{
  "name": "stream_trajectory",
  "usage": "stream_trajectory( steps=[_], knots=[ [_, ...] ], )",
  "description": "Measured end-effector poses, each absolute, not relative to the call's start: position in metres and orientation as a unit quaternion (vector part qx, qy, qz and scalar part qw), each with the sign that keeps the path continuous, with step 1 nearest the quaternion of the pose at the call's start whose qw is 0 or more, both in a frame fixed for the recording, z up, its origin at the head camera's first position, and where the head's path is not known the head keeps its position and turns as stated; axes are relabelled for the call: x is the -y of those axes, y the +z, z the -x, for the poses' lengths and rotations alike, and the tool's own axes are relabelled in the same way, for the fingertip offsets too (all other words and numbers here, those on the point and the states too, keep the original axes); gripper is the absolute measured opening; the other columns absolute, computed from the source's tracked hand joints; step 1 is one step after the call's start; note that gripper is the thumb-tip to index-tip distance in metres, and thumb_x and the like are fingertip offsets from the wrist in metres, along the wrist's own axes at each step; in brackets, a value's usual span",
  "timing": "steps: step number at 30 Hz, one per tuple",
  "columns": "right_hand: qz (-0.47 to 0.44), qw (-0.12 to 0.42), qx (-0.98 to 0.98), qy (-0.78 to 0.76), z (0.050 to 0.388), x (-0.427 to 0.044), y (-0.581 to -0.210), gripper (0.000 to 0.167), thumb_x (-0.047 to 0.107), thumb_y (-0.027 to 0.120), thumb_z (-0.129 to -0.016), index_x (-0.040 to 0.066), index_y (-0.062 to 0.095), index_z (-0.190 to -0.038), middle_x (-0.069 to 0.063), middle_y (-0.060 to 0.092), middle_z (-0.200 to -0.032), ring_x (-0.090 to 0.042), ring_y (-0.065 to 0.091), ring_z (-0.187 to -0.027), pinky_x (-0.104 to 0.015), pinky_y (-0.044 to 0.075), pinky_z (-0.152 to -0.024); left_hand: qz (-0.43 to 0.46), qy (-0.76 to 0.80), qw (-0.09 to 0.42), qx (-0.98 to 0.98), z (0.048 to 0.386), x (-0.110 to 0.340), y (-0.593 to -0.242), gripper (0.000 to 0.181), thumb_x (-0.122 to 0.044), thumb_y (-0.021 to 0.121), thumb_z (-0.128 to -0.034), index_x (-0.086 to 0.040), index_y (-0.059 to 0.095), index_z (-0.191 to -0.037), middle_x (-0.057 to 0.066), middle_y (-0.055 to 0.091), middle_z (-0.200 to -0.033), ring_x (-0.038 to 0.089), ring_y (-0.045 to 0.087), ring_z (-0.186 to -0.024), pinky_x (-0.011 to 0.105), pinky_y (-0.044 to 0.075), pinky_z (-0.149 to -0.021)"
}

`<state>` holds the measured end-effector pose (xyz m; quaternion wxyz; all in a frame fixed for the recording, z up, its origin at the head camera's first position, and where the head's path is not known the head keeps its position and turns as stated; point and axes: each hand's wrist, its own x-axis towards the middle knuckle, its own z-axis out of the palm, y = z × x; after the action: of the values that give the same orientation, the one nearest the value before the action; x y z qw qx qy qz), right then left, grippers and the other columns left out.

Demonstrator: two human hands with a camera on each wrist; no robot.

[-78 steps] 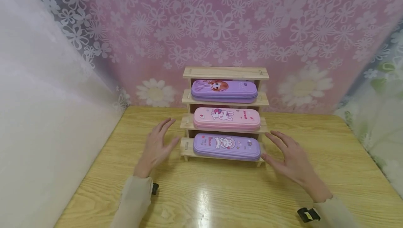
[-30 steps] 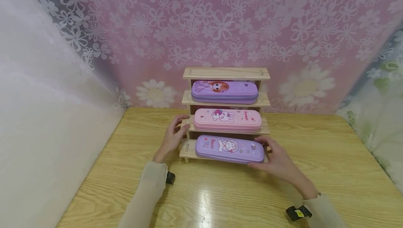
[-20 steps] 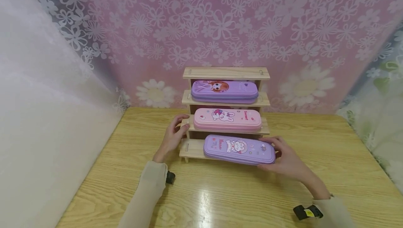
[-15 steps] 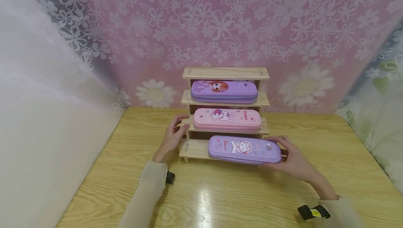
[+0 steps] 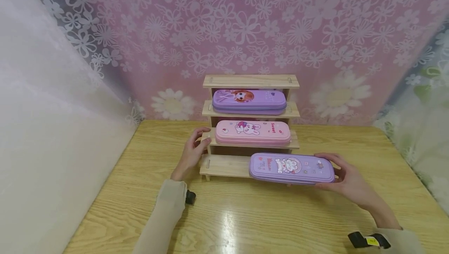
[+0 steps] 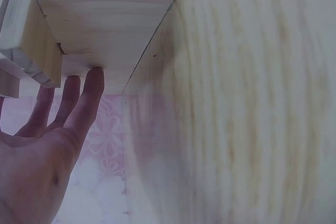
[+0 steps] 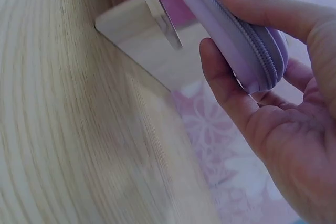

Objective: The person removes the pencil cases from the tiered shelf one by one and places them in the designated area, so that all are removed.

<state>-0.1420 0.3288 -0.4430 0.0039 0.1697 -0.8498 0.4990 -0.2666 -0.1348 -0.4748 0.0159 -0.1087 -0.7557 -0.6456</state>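
Note:
A tiered wooden rack [image 5: 224,165] stands on the table. A lilac pencil case [image 5: 292,168] with an astronaut bunny sticks out past the right end of its bottom shelf. My right hand [image 5: 354,185] grips the case's right end; in the right wrist view the thumb [image 7: 257,6] lies along its zipper side, fingers beneath and behind. My left hand [image 5: 193,153] holds the rack's left end at the second shelf from the bottom. In the left wrist view its fingertips [image 6: 94,77] touch the wood; the thumb is hidden there.
A pink bunny pencil case [image 5: 252,132] lies on the shelf above, and a purple pencil case with a doll picture [image 5: 250,101] one shelf higher. The wooden table [image 5: 196,222] meets a flowered pink backdrop [image 5: 245,31] behind.
My right hand has taken hold of the lilac pencil case and slid it rightward off the bottom shelf. My left hand has moved to the rack and stayed there.

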Motion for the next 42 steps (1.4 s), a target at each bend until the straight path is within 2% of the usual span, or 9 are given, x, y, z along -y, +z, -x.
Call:
stream_trajectory(
  steps=[7, 13, 19, 26, 31, 37, 40, 42],
  knots=[
    [-0.166, -0.005, 0.833, 0.528, 0.136, -0.355, -0.448, 0.078, -0.011, 0.076, -0.084, 0.003, 0.042, -0.153, 0.011, 0.043, -0.143, -0.003, 0.063, -0.101, -0.021, 0.058, -0.077, 0.110, -0.646, 0.026, 0.755, 0.265, 0.134, -0.474, 0.031, -0.024, 0.061, -0.1028, -0.024, 0.057, -0.134, 0.010, 0.054, -0.141, 0.032, 0.064, -0.110, 0.047, 0.061, -0.086],
    [-0.169, -0.015, 0.802, 0.572, 0.128, -0.378, -0.450, 0.079, -0.019, 0.068, -0.085, 0.001, 0.036, -0.155, 0.011, 0.045, -0.144, -0.004, 0.066, -0.098, -0.026, 0.061, -0.072, 0.112, -0.649, 0.027, 0.752, 0.265, 0.134, -0.475, 0.031, -0.024, 0.061, -0.1029, -0.022, 0.058, -0.134, 0.011, 0.054, -0.139, 0.032, 0.064, -0.106, 0.047, 0.061, -0.085],
    [-0.150, -0.011, 0.780, 0.608, 0.118, -0.400, -0.451, 0.079, -0.024, 0.064, -0.085, -0.001, 0.035, -0.155, 0.005, 0.047, -0.141, -0.004, 0.069, -0.096, -0.027, 0.061, -0.072, 0.113, -0.651, 0.025, 0.751, 0.264, 0.133, -0.474, 0.035, -0.026, 0.061, -0.1032, -0.019, 0.057, -0.137, 0.015, 0.054, -0.141, 0.032, 0.063, -0.107, 0.050, 0.060, -0.087],
    [-0.143, -0.001, 0.755, 0.641, 0.109, -0.430, -0.458, 0.081, -0.029, 0.058, -0.085, -0.002, 0.032, -0.156, 0.007, 0.049, -0.142, -0.004, 0.070, -0.100, -0.026, 0.061, -0.073, 0.116, -0.648, 0.031, 0.752, 0.266, 0.134, -0.475, 0.034, -0.024, 0.061, -0.1032, -0.020, 0.056, -0.137, 0.013, 0.053, -0.143, 0.030, 0.064, -0.105, 0.044, 0.061, -0.085],
    [-0.145, 0.026, 0.732, 0.665, 0.103, -0.451, -0.462, 0.083, -0.034, 0.055, -0.082, -0.004, 0.032, -0.156, 0.006, 0.050, -0.141, -0.005, 0.071, -0.099, -0.025, 0.061, -0.072, 0.121, -0.648, 0.035, 0.751, 0.265, 0.132, -0.474, 0.032, -0.023, 0.062, -0.1027, -0.021, 0.058, -0.135, 0.012, 0.054, -0.141, 0.031, 0.065, -0.102, 0.044, 0.062, -0.082],
    [-0.102, 0.071, 0.717, 0.686, 0.101, -0.459, -0.463, 0.083, -0.032, 0.057, -0.083, 0.007, 0.042, -0.155, 0.012, 0.051, -0.137, 0.000, 0.071, -0.099, -0.017, 0.058, -0.073, 0.124, -0.649, 0.039, 0.749, 0.267, 0.132, -0.475, 0.032, -0.023, 0.061, -0.1030, -0.020, 0.057, -0.135, 0.012, 0.053, -0.141, 0.029, 0.065, -0.103, 0.045, 0.062, -0.083],
    [-0.051, 0.084, 0.731, 0.675, 0.102, -0.454, -0.462, 0.080, -0.025, 0.061, -0.086, 0.015, 0.046, -0.154, 0.019, 0.049, -0.136, 0.006, 0.069, -0.098, -0.013, 0.056, -0.070, 0.119, -0.650, 0.037, 0.750, 0.266, 0.133, -0.477, 0.032, -0.024, 0.061, -0.1032, -0.021, 0.058, -0.135, 0.012, 0.053, -0.142, 0.029, 0.064, -0.104, 0.045, 0.062, -0.084],
    [-0.010, 0.090, 0.757, 0.647, 0.103, -0.450, -0.461, 0.078, -0.019, 0.065, -0.088, 0.021, 0.047, -0.153, 0.024, 0.042, -0.135, 0.012, 0.065, -0.096, -0.011, 0.055, -0.069, 0.115, -0.649, 0.033, 0.751, 0.266, 0.134, -0.477, 0.032, -0.025, 0.061, -0.1033, -0.022, 0.058, -0.135, 0.011, 0.052, -0.143, 0.029, 0.064, -0.104, 0.045, 0.061, -0.085]
  ],
)
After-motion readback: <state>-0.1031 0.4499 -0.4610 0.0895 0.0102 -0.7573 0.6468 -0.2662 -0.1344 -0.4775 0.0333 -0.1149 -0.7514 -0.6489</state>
